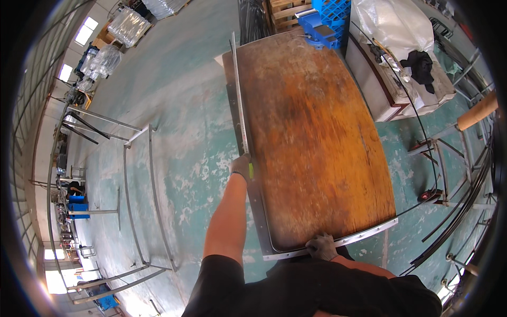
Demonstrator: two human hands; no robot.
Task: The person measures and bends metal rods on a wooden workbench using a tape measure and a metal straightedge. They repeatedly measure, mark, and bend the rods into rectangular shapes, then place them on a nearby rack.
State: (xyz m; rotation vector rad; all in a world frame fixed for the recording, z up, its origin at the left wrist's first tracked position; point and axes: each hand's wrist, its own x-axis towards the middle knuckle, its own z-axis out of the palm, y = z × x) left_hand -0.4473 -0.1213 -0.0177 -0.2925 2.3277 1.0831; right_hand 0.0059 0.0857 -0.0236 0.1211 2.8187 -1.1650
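My left hand, in a grey glove, is closed at the left edge of the wooden tabletop. A small yellow-green object shows beside its thumb side; its kind is unclear. From this hand a long, thin silvery strip runs along that edge to the far corner. My right hand, gloved too, has its fingers curled on the near edge, over a silvery metal strip with small holes. A dark strip with holes lines the left side. Palm and fingertips of both hands are partly hidden.
A blue bench vise sits at the tabletop's far right corner. To the right stand a plastic-covered box and a metal stand with a roller. Metal frames stand on the green floor at left. Wrapped goods lie farther off.
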